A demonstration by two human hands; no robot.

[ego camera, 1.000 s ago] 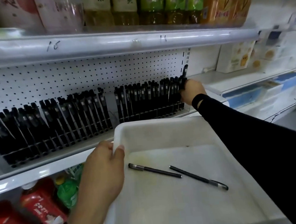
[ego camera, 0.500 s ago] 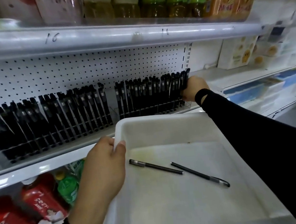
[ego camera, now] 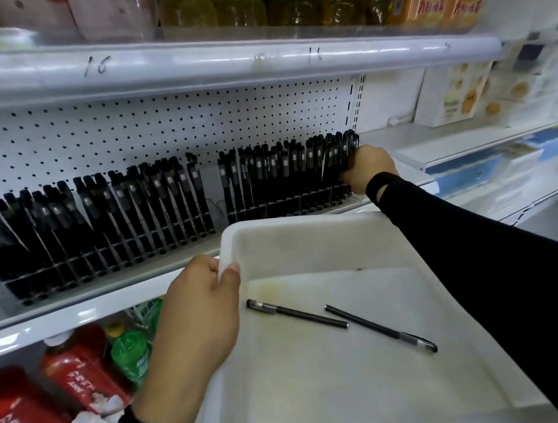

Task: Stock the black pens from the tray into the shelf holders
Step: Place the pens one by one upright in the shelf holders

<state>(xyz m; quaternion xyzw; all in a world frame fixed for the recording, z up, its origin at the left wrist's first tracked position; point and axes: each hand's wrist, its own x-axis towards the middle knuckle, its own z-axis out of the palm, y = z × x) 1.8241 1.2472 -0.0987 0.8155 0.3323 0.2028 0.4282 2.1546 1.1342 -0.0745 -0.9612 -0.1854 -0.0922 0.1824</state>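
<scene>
- Black pens, remaining stock: two lie loose on the floor of the tray (ego camera: 306,221); the capped pen (ego camera: 295,314) is nearer the tray's left rim, the second pen (ego camera: 381,328) is just beside it toward the middle; their ends are near, not touching.
- Change: the end pen (ego camera: 352,141) stood proud of the row a second ago; it now sits level with its neighbours at the right end of the right holder (ego camera: 270,208); judged seated, so one more unit is stocked and two are left.
- Right hand (ego camera: 367,167): fingers curled round the end pen near the shelf's right end; grip not yet released.
- Left hand (ego camera: 206,315): grips the tray's far left corner, thumb over the rim; same hold as a second ago.
- Tray position: far rim lies at the front edge of the shelf (ego camera: 74,310), under the right holder; whether it rests on that edge cannot be told.
- Left holder (ego camera: 71,278): rows packed, pens leaning left; no free slot seen; the right holder looks equally full, though the hand hides its last slots; a place for the last two is likely the hard part.
- Open room: free space over the tray floor between the two arms; the right sleeve (ego camera: 484,276) crosses the tray's right rim, so the way back to the loose pens runs along it.
- Edges to mind: the tray's far rim below the holder fronts; the upper shelf rail (ego camera: 220,62) overhead; the pegboard (ego camera: 159,131) close behind the pen tops.
</scene>
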